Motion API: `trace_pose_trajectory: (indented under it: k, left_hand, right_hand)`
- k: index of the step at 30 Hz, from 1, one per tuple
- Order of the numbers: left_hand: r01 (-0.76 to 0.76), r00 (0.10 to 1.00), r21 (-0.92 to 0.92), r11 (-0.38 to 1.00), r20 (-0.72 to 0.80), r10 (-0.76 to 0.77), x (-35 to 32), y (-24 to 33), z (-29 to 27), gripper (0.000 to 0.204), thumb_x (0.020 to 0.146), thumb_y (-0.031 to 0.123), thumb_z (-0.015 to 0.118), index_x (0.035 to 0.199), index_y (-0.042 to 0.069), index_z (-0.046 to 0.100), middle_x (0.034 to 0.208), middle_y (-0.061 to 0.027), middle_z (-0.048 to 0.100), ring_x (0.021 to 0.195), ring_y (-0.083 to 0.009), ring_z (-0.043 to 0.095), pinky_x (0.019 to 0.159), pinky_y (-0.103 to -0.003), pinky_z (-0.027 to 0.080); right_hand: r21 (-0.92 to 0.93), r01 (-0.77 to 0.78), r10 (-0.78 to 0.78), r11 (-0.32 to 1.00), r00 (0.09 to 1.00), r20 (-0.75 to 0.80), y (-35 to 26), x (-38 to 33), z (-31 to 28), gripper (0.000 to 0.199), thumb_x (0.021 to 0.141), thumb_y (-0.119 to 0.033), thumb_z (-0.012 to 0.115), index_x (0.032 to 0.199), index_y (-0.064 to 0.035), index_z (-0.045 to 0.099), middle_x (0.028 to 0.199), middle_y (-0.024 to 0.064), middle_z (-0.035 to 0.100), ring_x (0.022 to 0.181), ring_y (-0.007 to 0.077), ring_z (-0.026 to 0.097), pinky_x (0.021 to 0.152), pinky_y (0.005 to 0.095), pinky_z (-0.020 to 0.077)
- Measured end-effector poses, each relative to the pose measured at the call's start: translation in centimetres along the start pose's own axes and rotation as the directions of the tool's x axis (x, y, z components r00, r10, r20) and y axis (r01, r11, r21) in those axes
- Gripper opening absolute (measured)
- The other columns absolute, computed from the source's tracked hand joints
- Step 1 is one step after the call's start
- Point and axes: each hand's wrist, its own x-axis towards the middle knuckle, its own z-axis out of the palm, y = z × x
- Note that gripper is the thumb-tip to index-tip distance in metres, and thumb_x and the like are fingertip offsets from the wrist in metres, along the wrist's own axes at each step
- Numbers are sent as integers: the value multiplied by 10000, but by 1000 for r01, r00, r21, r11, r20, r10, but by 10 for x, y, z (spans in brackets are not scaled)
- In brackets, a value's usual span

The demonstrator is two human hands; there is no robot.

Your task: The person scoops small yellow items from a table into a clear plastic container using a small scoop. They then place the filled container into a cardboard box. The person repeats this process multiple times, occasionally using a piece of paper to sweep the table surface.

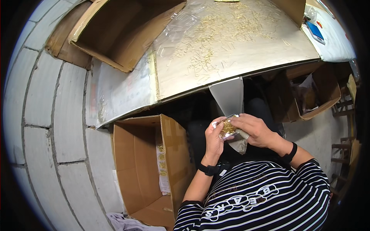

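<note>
A small clear plastic box (228, 131) filled with thin gold-coloured metal pieces sits between my two hands, above my lap. My left hand (214, 140) grips it from the left, thumb along its near side. From the right, my right hand (256, 131) closes on the same box, its fingers lying over the far edge and the contents. White covers show on some fingertips. Just beneath the box, a grey tapering chute-like sheet (228, 96) runs down from the table edge toward my lap. The undersides of both hands are hidden.
Loose gold pin-like pieces (219, 42) lie scattered over the table (173, 82). A tilted cardboard box (127, 30) rests at its left. Below stands an open carton (135, 161) with packed strips inside. Another carton (316, 92) and a blue phone-like object (315, 31) are at right.
</note>
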Motion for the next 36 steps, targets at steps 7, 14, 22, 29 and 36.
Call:
trace_pose_trajectory:
  k: [7, 14, 22, 29, 36]
  left_hand:
    - [1, 1000, -49, 999, -2, -1, 0, 13, 3, 264, 972, 203, 472, 1127, 10, 564, 987, -110, 656, 783, -179, 686, 545, -297, 602]
    - [-28, 999, 1, 1000, -40, 28, -2, 10, 0, 304, 987, 270, 460, 1105, 17, 577, 992, -96, 653, 799, -172, 686, 549, -290, 601]
    - [-66, 996, 30, 997, -52, 67, -4, 10, 8, 325, 995, 292, 449, 1117, 12, 561, 996, -99, 643, 821, -167, 678, 564, -291, 603]
    - [-115, 992, 17, 993, -51, 115, 0, 2, 12, 325, 994, 285, 458, 1129, 3, 545, 993, -109, 639, 816, -169, 675, 566, -300, 611]
    - [-128, 990, -28, 991, -69, 126, 2, 3, 9, 314, 994, 268, 457, 1146, 2, 529, 1005, -122, 643, 818, -182, 680, 565, -306, 614]
  right_hand:
    - [12, -48, 49, 999, 995, -86, 5, 9, -7, 392, 712, 55, 632, 1097, -13, 609, 1076, 137, 642, 1035, 335, 613, 881, 401, 504]
    - [40, -46, 52, 998, 989, -140, 8, 14, -5, 371, 715, 45, 643, 1081, -15, 616, 1056, 123, 644, 1060, 332, 603, 883, 412, 498]
    - [600, -577, 620, 554, 767, 166, 16, 10, 5, 263, 887, -40, 588, 1137, 38, 578, 824, 47, 600, 718, 85, 559, 633, 246, 462]
    - [540, -575, 608, 614, 782, 141, 20, 8, 21, 280, 898, -35, 579, 1164, 50, 563, 701, -9, 507, 601, 48, 441, 533, 204, 381]
    - [741, -589, 628, 322, 719, 298, 28, 10, 12, 259, 889, -9, 572, 1144, 36, 577, 787, 26, 591, 586, 55, 536, 531, 193, 438]
